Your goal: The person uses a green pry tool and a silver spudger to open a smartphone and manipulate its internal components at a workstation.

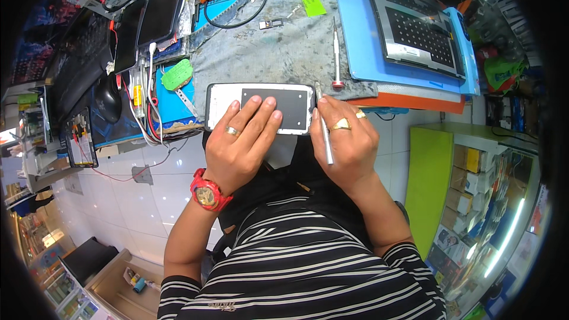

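Observation:
A phone-sized frame (222, 98), white inside with a dark grey panel and a black rim, lies at the front edge of the grey work cloth. My left hand (242, 133) rests flat on it, fingers stretched over the panel. Beside its right end, my right hand (348, 136) grips a slim silver pen-like tool (326, 139), whose upper end is at the frame's right edge. What the tip touches is too small to tell. A silver screwdriver (337, 59) with a red cap lies on the cloth just beyond my right hand.
An opened laptop part (418, 32) lies on a blue mat at the right. Phones (163, 6), cables and a green piece (177, 74) crowd the left. A small metal part (271, 24) and a green note (311, 0) lie farther back on the cloth (237, 53).

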